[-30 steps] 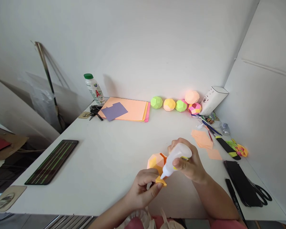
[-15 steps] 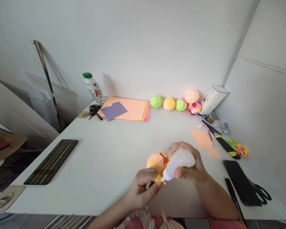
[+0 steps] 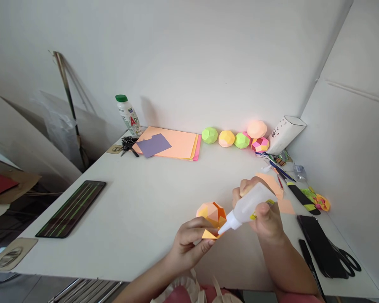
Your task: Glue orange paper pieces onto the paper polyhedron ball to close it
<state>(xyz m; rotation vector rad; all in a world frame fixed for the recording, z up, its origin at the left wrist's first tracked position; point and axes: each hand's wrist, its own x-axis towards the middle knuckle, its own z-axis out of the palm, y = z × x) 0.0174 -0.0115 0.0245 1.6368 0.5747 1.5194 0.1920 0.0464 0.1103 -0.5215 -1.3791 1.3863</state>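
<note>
My left hand pinches a small folded orange paper piece between thumb and fingers. Wrapped in my right hand is a white squeeze glue bottle, tilted so its nozzle points down and left. The nozzle tip is at the paper piece; whether glue is coming out I cannot tell. Just behind my left hand rests a peach and orange paper ball with an opening on its right side. My left fingers hide its lower part.
Finished faceted paper balls line the wall beside a white paper tube. Coloured sheets lie at the back. On the right are peach paper pieces, a cutter, a black phone-like slab and scissors. A striped dark tray lies left.
The glue bottle has tilted and shifted slightly right and up with my right hand, its nozzle staying by the paper. The orange piece has turned in my left fingers. The view has shifted a little.
</note>
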